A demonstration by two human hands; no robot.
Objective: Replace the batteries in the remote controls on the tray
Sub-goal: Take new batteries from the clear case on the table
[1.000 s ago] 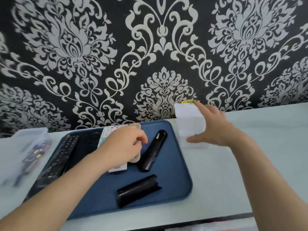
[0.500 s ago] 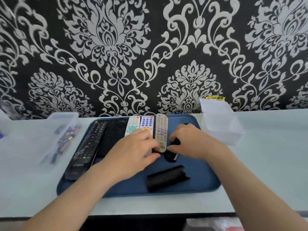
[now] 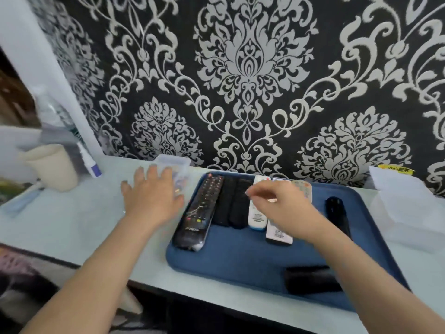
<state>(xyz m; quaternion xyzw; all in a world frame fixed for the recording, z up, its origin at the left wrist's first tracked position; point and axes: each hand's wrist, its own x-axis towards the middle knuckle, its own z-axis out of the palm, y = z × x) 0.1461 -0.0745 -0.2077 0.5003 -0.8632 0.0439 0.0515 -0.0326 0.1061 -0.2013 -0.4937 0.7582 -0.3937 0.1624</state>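
early on, i judge: left grip spread flat on the clear battery box, right grip curled above the remotes, contents unclear, one black cover off on the tray.

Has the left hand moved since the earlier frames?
Yes: the left hand went left off the blue tray and now rests on the clear box beside it.

Wallpaper showing black ground, off-white damask scrolls and medallions repeating across it. Tray reading deep blue, plain. Surface looking pale blue-white. Long remote showing black, with red, yellow and green buttons dotting it. Short remote showing white, its near end turning light blue. Battery cover showing black. Cup showing cream-beige. Label glowing yellow above translucent white box.
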